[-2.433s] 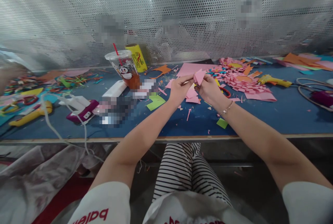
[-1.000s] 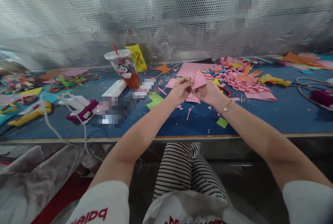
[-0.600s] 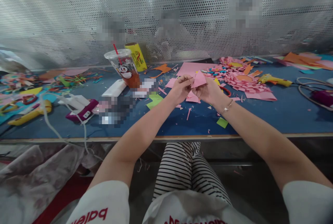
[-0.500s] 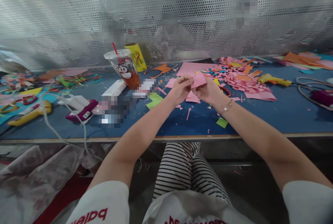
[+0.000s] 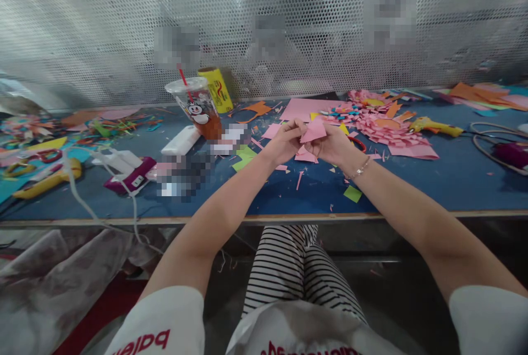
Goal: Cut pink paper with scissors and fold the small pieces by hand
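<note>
Craft workspace: a blue tabletop (image 5: 462, 184) bearing paper scraps (image 5: 305, 154), fringed paper flowers (image 5: 381, 127), scissors (image 5: 357, 143) and glue guns (image 5: 437, 127), backed by a perforated metal panel (image 5: 322, 25).

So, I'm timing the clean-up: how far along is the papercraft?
The layered pink paper cluster looks largely done. In hand: a bent pink piece, between the left hand and right hand. Probably left: the loose pink pieces near the hands and the flat pink sheet behind them.
</note>
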The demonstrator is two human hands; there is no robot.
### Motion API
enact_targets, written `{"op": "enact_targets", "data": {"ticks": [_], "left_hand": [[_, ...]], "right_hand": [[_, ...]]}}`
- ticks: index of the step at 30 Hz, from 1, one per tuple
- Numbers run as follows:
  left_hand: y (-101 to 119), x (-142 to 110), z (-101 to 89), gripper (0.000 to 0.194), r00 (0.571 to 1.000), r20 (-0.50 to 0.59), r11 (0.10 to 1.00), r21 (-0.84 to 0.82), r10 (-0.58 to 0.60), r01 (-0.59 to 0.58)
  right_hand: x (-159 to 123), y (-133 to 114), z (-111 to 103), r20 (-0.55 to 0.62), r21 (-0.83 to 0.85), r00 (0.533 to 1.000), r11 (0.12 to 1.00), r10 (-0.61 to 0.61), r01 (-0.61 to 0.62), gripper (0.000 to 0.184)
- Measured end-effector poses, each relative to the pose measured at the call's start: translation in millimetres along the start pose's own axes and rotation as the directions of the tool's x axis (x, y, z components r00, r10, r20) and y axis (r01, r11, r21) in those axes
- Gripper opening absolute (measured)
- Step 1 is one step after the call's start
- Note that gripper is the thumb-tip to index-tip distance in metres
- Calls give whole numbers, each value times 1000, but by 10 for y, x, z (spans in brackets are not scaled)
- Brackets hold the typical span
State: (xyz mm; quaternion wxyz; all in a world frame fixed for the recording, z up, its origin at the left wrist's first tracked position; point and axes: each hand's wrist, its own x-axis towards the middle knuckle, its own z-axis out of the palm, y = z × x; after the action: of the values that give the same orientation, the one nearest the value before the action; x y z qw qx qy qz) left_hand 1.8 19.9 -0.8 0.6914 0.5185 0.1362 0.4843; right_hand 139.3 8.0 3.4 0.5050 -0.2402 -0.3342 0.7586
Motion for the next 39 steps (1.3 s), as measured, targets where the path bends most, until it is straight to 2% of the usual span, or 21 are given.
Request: {"op": "enact_targets", "data": {"ticks": [6,9,12,16,20,26,30,35,39], "left_hand": [[-5,15,-29,26,999,-43,998,54,24,-21],[-15,50,-74,22,991,-110,992,110,78,-66],[-30,80,-114,20,960,-205,951,282,190,-128],[-22,74,-103,21,937,-180,837,520,299,-167],[8,44,-46,22,921,-154,746,640,358,-183],[-8,18,4,17,873,-119,592,777,473,-214],[-54,2,54,12,831,-136,535,817,539,-213],[-110,-1,117,12,785,-215,556,810,580,-189],[-137,1,132,12,808,-290,688,701,513,-185]], "right_hand": [[-4,-21,20,-15,-33,999,998,-52,51,2],[19,-16,20,-31,-112,989,984,-143,138,2],[51,-8,1,-13,-243,957,929,-291,279,4],[70,-3,-19,61,-347,922,858,-382,379,6],[71,13,-33,94,-330,921,861,-379,388,6],[90,58,-60,51,-238,936,906,-349,351,9],[97,93,-42,-13,-239,950,924,-312,300,13],[121,145,-20,3,-386,908,837,-419,387,13],[152,158,-30,38,-519,847,713,-531,471,6]]}}
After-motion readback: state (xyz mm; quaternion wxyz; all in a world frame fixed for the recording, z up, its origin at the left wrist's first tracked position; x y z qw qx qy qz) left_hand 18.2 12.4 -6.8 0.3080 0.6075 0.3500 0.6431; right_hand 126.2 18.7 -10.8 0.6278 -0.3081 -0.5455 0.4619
